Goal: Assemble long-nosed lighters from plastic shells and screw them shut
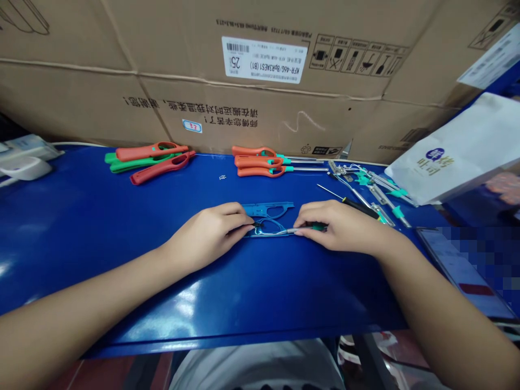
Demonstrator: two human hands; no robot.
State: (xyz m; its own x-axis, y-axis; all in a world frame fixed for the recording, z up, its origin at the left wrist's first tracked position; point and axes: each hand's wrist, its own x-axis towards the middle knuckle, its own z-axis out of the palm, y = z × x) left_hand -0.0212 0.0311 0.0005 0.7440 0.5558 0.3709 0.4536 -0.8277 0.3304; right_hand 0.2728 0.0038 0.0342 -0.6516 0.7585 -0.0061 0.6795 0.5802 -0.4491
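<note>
In the middle of the table lies one blue lighter casing half [260, 210]. Just in front of it, a second blue casing half [280, 225] with an oval finger loop sits between my hands. My left hand [209, 233] pinches a small black part with thin white wires at the left end of this second half; the fingertips partly hide it. At the other end, the thumb and fingers of my right hand [341, 225] close on a thin metal lighter tube [291, 231]. Something dark green shows under the right fingers.
Behind my right hand lies a screwdriver [359, 208], close to loose metal tubes and green parts [377, 189]. Orange lighters [255, 162] and red and green casings [152, 161] lie along a cardboard box [182, 54]. A white paper bag [459, 151] and a tablet-like device [459, 265] are at right.
</note>
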